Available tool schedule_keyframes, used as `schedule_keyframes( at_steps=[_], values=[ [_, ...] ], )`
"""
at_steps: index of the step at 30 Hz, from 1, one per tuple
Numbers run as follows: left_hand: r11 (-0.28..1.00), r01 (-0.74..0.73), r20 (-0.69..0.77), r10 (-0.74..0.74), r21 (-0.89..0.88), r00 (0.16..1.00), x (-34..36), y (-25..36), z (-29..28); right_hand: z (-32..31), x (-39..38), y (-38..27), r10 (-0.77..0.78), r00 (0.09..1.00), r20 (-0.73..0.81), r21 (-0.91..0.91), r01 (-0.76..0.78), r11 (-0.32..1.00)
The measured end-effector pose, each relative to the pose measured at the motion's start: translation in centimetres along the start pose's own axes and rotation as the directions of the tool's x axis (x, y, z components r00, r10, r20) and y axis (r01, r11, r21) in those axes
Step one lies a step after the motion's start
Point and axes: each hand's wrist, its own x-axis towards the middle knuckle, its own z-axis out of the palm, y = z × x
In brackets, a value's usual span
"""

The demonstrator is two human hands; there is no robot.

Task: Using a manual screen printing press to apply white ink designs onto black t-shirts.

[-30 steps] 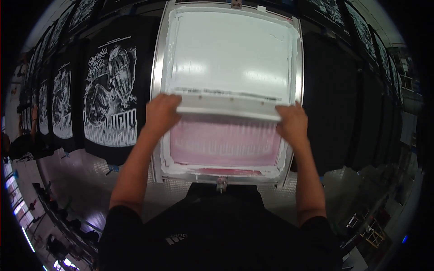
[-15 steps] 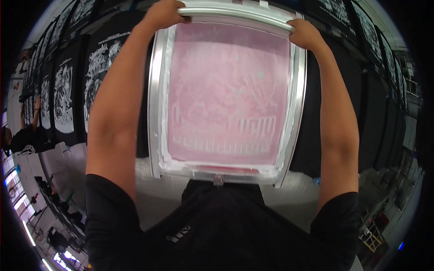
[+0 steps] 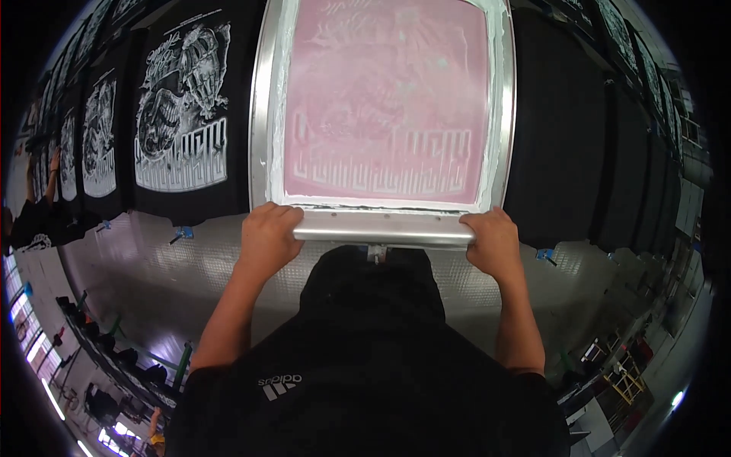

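Observation:
A screen-printing frame (image 3: 263,137) with metal sides lies in front of me, its pink mesh (image 3: 381,99) bearing a pale design. White ink lines the inner edges of the frame. Across its near end runs a wide metal squeegee (image 3: 384,227). My left hand (image 3: 270,238) is closed round the squeegee's left end, and my right hand (image 3: 493,240) grips the right end. The squeegee's blade is hidden from sight. Beneath the frame, the surface cannot be made out.
Black shirts with white prints (image 3: 183,114) lie on boards to the left. Plain black shirts (image 3: 560,137) lie to the right. A co-worker (image 3: 49,206) stands at the far left. Below the boards runs a textured metal floor (image 3: 205,255). A yellow rack (image 3: 626,385) stands at lower right.
Both hands have drawn the squeegee from the far end of the frame to its near end. My arms have bent back, and the design on the mesh shows more sharply.

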Motion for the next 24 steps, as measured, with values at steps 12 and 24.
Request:
schedule_keyframes(
  at_steps=[12,24],
  values=[
    [0.981,-0.045,-0.205,0.084,0.186,0.975,18.0,-7.4,-0.4,-3.3,16.1,5.4,-0.102,0.939,-0.328,-0.149,0.055,0.987],
    [0.949,0.034,-0.118,0.003,0.312,0.993,44.2,-11.4,-9.0,-19.2,40.8,14.6,-0.061,0.983,-0.174,-0.275,0.011,0.961]
  ],
)
